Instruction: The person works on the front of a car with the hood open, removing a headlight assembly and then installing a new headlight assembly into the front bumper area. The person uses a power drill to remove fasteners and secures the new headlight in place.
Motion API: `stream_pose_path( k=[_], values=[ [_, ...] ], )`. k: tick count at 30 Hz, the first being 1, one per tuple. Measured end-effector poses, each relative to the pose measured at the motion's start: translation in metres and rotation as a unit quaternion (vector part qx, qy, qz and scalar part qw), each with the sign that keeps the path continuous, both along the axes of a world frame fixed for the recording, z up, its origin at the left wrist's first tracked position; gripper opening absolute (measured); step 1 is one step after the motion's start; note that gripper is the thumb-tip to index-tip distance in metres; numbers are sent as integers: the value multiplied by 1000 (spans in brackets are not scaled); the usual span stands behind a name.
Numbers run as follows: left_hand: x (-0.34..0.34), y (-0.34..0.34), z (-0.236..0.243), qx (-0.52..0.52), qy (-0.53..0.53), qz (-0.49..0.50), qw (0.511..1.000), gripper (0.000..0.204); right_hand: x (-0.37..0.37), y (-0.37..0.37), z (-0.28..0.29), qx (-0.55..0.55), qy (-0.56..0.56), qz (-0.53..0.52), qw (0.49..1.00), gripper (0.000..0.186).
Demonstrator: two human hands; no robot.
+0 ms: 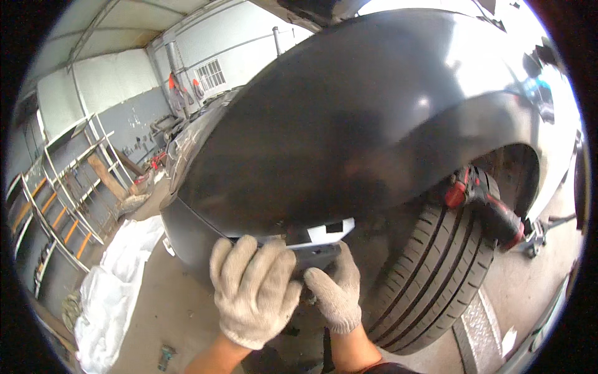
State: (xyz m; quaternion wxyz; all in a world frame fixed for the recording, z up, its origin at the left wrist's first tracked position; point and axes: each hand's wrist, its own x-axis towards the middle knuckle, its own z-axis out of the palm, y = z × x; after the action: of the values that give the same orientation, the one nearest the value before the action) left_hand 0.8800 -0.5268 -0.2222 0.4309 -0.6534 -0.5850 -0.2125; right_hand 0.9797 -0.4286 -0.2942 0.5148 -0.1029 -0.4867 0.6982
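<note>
1. A dark, narrow, smooth panel edge (pixel 316 254) is seen at the lower centre of the frame, its long axis laid roughly left to right; its left part is covered by a glove.
2. Directly above it, a white, angular, flat piece with a dark cutout (pixel 319 235) is shown, tilted upward toward the right.
3. The edge is met from below by both grips. By the left hand in a beige knit glove (pixel 254 293), it is overlaid with fingers extended; how firmly it is held cannot be told.
4. By the right hand in a matching glove (pixel 336 292), the edge's right end is touched, thumb and forefinger spread; closure cannot be told. The white piece's right end is nearer this hand.
5. Above, the frame is filled by a glossy black curved fender (pixel 299 137).
6. At right, a red-and-black power tool (pixel 493 215) is rested on a black grooved tyre (pixel 436 262).
</note>
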Motion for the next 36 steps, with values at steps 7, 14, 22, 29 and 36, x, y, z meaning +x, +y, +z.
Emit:
stream_pose_path(
  k=[7,14,22,29,36],
  values=[
    [11,-8,37,-207,12,75,975,53,-3,2,-10,89,-57,-29,994,48],
    [16,18,71,-385,-25,112,916,41,-5,4,-14,88,-99,-55,990,53],
    [16,25,68,-385,-17,137,913,41,-2,4,-2,100,-133,-93,982,50],
    [19,24,71,-386,6,157,909,38,-7,5,-6,105,-102,-111,983,47],
    [15,23,72,-394,-2,140,908,38,-7,5,-7,77,-93,-81,989,47]
  ],
)
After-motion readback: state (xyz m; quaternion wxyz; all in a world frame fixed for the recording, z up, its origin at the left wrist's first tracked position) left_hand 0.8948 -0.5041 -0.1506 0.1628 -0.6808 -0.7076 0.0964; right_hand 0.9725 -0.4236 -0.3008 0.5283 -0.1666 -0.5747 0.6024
